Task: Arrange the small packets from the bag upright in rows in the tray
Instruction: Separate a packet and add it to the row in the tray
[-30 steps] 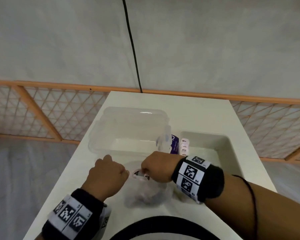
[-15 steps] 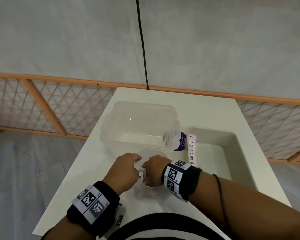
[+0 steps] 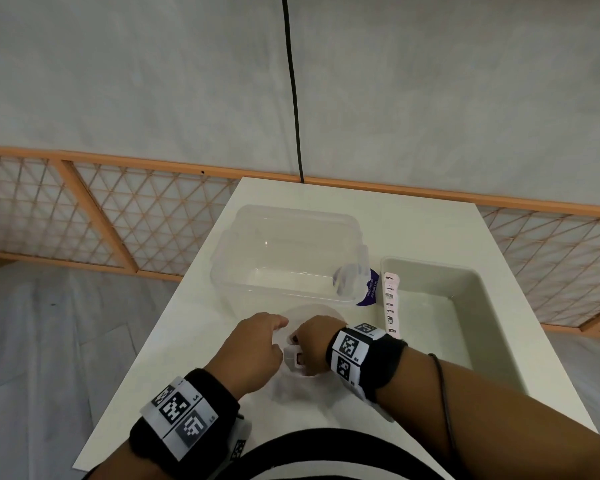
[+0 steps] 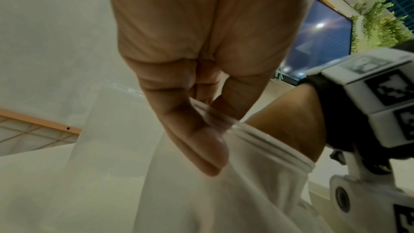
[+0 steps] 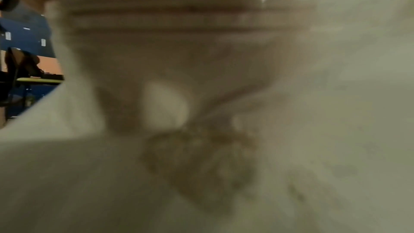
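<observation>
A clear zip bag [image 3: 291,386] stands on the white table's near edge, between my two hands. My left hand [image 3: 257,344] pinches the bag's zip rim [image 4: 257,135] between thumb and fingers. My right hand [image 3: 312,344] reaches into the bag's mouth and holds a small white packet [image 3: 291,356]. In the right wrist view the bag [image 5: 201,95] fills the picture as a blur. The grey tray [image 3: 465,306] lies to the right, with a row of pinkish packets [image 3: 391,299] upright along its left wall.
An open clear plastic box [image 3: 288,258] sits behind the hands, with a purple-labelled item [image 3: 371,289] at its right corner. The table [image 3: 395,216] ends close to my body. An orange lattice fence [image 3: 118,216] and a black cable [image 3: 293,88] stand behind.
Both hands and the bag have come closer together. The right hand has gone deeper into the bag's mouth. My head view has shifted, so the table sits further right.
</observation>
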`<state>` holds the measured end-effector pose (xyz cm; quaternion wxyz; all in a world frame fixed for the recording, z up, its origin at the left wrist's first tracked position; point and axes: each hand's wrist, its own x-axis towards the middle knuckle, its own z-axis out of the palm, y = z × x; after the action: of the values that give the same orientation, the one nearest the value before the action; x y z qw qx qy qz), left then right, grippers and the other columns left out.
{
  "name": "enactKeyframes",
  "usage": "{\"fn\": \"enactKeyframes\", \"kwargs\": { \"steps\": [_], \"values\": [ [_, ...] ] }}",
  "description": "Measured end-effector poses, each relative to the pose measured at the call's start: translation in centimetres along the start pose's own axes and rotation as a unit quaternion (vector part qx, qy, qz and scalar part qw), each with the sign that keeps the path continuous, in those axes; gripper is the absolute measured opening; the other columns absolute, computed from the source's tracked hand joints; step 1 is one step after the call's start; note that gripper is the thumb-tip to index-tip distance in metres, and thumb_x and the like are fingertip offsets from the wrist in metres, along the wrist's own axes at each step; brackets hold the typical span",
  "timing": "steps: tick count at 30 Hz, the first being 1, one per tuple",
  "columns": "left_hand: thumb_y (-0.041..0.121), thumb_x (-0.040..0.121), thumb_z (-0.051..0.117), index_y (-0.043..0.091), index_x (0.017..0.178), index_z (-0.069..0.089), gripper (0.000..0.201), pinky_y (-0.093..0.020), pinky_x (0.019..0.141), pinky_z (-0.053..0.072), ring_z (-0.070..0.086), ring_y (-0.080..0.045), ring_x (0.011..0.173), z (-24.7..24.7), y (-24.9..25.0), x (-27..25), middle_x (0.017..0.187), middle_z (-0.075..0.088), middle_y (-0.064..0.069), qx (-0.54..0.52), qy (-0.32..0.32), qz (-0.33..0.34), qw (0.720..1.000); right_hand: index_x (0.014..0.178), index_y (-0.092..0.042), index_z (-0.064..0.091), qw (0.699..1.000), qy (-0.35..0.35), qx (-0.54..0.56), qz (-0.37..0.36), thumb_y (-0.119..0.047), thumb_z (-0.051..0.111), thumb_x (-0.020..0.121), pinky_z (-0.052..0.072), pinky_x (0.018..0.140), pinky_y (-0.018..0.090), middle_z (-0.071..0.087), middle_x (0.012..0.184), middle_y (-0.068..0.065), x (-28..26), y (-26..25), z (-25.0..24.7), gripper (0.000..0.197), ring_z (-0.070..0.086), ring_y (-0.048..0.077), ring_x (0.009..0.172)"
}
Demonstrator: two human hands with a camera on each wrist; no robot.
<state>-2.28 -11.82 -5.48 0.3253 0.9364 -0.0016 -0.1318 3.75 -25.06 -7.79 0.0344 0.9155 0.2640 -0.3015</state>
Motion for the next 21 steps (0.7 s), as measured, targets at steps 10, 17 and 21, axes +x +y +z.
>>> {"fn": "enactKeyframes", "kwargs": {
  "steps": [10, 17, 21],
  "values": [
    [0.007, 0.091, 0.05, 0.019, 0.139, 0.043, 0.05, -0.025, 0.101, 0.043, 0.056, -0.017, 0.117, -0.1, -0.1, -0.1, 0.142, 0.045, 0.002, -0.001, -0.006, -0.005, 1.0, 0.086, -0.019, 0.059, 0.999, 0.028, 0.032, -0.031, -0.034, 0.063, 0.083, 0.036, 0.069, 0.026, 0.059, 0.084, 0.004, -0.2, 0.2, -0.2, 0.016, 0.052, 0.021, 0.077],
    [0.014, 0.09, 0.055, 0.021, 0.138, 0.043, 0.051, -0.027, 0.097, 0.043, 0.057, -0.02, 0.114, -0.8, -0.4, 0.1, 0.14, 0.045, 0.002, 0.021, -0.008, -0.007, 1.0, 0.102, -0.015, 0.062, 0.985, 0.109, 0.12, -0.059, -0.019, 0.064, 0.083, 0.043, 0.074, 0.025, 0.062, 0.099, 0.001, -3.9, 1.8, -3.8, 0.019, 0.052, 0.016, 0.086],
    [0.035, 0.081, 0.069, 0.029, 0.134, 0.045, 0.059, -0.021, 0.093, 0.04, 0.05, -0.01, 0.112, -2.3, 0.5, 0.1, 0.131, 0.041, 0.006, 0.048, -0.013, 0.022, 0.999, 0.095, -0.02, 0.065, 0.958, 0.166, 0.228, -0.045, -0.026, 0.074, 0.079, 0.044, 0.066, 0.019, 0.062, 0.088, -0.006, -7.0, 4.3, -6.2, 0.019, 0.056, 0.009, 0.077]
  ]
}}
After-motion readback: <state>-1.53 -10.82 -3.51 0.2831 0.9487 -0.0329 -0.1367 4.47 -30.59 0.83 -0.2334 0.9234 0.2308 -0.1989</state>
